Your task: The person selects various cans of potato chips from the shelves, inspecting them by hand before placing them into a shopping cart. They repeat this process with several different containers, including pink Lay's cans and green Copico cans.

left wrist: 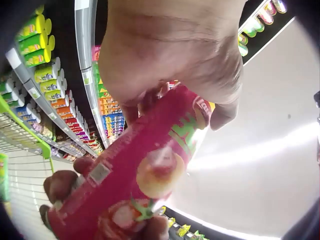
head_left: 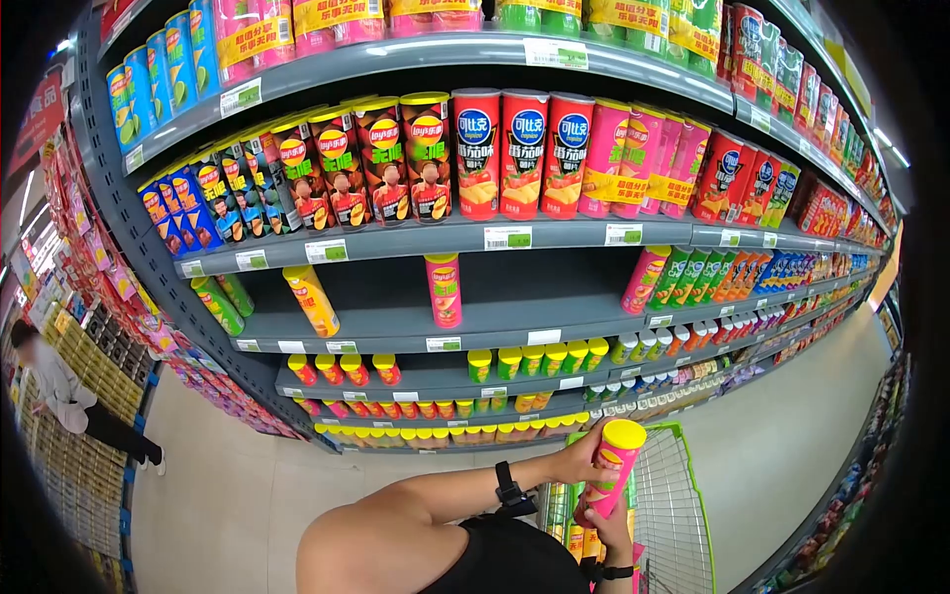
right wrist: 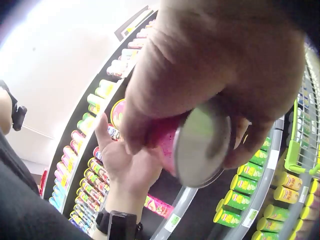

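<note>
Green-rimmed cart point(head_left: 690, 460) stands below the held pink can point(head_left: 616, 467).

Before me, a grey shelf point(head_left: 386, 319) carries a pink can point(head_left: 444, 291); left of it, a yellow can point(head_left: 312, 300), then two green cans point(head_left: 217, 306); right, closely packed cans point(head_left: 708, 277).

From here, part of the label on the pink can point(head_left: 619, 469) lies hidden under the left grip point(head_left: 582, 461), while the right grip point(head_left: 613, 525) covers much of its lower end. The wire cart point(head_left: 683, 495) runs off the head view's lower edge, its goods partly screened by the arms. Top-row canisters point(head_left: 435, 22) are cut by the upper edge. A bystander point(head_left: 65, 391) has a blurred face; fine print on the price tags point(head_left: 508, 238) is too small to read.
</note>
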The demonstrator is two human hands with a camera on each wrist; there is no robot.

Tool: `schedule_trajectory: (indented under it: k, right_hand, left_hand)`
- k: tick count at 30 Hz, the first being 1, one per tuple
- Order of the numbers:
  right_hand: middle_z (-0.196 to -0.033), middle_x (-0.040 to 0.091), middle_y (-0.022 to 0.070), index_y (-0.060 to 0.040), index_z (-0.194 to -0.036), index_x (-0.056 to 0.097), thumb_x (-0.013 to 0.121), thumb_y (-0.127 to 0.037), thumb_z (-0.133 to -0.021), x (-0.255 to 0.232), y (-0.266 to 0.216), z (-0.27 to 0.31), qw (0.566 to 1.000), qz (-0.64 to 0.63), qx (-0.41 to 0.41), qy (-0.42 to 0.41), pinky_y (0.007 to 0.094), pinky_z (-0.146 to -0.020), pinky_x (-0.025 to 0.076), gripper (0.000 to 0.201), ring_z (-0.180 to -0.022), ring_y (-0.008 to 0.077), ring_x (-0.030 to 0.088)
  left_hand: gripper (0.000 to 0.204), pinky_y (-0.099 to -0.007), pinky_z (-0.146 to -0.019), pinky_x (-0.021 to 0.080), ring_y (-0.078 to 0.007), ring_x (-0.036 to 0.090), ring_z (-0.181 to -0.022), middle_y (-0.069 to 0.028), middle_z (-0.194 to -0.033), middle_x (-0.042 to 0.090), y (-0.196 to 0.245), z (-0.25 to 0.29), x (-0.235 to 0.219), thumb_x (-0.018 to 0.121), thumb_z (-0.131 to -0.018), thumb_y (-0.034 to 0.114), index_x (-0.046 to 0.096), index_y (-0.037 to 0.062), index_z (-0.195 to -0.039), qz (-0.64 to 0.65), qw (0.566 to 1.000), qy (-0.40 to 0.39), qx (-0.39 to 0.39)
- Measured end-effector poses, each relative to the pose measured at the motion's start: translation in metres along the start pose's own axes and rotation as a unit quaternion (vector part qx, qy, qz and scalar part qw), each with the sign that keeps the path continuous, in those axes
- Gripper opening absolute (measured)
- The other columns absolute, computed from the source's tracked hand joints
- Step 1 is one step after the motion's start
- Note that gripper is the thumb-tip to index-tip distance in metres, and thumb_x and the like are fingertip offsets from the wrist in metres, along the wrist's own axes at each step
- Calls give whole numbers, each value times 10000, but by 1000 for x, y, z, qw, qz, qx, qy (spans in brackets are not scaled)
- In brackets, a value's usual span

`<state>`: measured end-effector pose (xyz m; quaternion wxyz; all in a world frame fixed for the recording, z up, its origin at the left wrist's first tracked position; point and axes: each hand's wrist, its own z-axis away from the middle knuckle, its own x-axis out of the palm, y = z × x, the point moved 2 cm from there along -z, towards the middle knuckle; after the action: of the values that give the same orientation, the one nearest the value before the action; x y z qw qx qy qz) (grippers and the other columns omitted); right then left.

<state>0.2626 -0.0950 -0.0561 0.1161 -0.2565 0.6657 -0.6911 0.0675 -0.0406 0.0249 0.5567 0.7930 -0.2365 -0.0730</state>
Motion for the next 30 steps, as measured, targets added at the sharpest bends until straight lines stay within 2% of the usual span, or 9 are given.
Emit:
schedule_trajectory:
  k: [5, 8, 13, 18, 20, 22, 24, 27, 30]
  right_hand:
    - [-1035, 618, 68, -37, -1233, 487, 812, -72, -732, -2, -12, 3, 985, 119, -13, 122, 304, -770, 533, 598, -919, 159, 627]
    - [-1140, 592, 82, -34, -1292, 444, 841, -124, -721, -15, -4, 17, 990, 71, -30, 118, 319, -847, 517, 701, -1009, 173, 610]
    - [-1248, 564, 89, -36, -1341, 410, 867, -192, -726, -35, 29, 49, 994, -105, 2, 42, 354, -925, 497, 782, -1101, 206, 590]
    - [-1058, 653, 46, -29, -1215, 562, 819, -161, -798, -29, 25, 57, 998, -21, 60, 1, 330, -848, 532, 507, -970, 162, 637]
    - [-1073, 672, 36, -21, -1200, 606, 785, -128, -841, -30, 23, 61, 995, 54, 87, 17, 333, -868, 537, 415, -1016, 156, 636]
    - [-1047, 669, 34, -34, -1213, 599, 806, -145, -835, -25, 36, 61, 996, -67, 36, 46, 316, -845, 538, 446, -967, 132, 637]
    - [-1140, 636, 56, -49, -1234, 562, 802, -171, -812, -27, 18, 69, 997, 33, -9, 70, 343, -917, 502, 500, -1048, 158, 602]
    - [-1259, 589, 190, -36, -1329, 483, 833, -209, -740, -52, 40, 108, 952, 267, 9, 150, 394, -992, 465, 707, -1163, 292, 588]
    - [-1127, 594, 210, -27, -1234, 519, 802, -231, -743, -68, 60, 146, 920, 312, -44, 231, 444, -905, 481, 602, -1051, 386, 600]
  left_hand:
    - [968, -392, -1041, 447, -285, 532, -1237, -179, -1361, 492, -2, -3, 15, 884, -730, 354, 315, 12, -1434, -209, 971, 114, -33]
    - [955, -374, -994, 478, -258, 558, -1191, -166, -1334, 512, -6, -1, 23, 883, -748, 287, 283, 34, -1445, -142, 976, 86, -143]
    - [938, -369, -1024, 466, -218, 532, -1232, -163, -1369, 491, -16, 6, 38, 826, -821, 141, 185, 90, -1504, 31, 991, -19, -131]
    - [954, -392, -1075, 423, -230, 527, -1240, -159, -1381, 491, -33, 11, 56, 808, -837, 130, 153, 80, -1528, 44, 990, -88, -104]
    - [881, -384, -1077, 419, -194, 506, -1244, -105, -1384, 509, -58, 19, 62, 828, -825, 255, 293, 57, -1497, -124, 990, -42, -47]
    - [703, -383, -1051, 439, -177, 533, -1200, -55, -1293, 586, -55, 20, 79, 838, -803, 288, 493, 46, -1366, -84, 988, -67, -114]
    - [773, -381, -1034, 453, -188, 555, -1186, -71, -1270, 607, -78, 36, 86, 882, -744, 341, 508, 42, -1352, -110, 970, -71, -207]
    - [542, -361, -982, 497, -183, 619, -1137, -88, -1245, 647, -59, 39, 114, 828, -809, 121, 590, 22, -1286, -111, 959, -85, -247]
    - [661, -364, -920, 503, -190, 574, -1150, -82, -1242, 590, -83, 58, 126, 827, -809, 154, 466, 42, -1351, -171, 939, -63, -293]
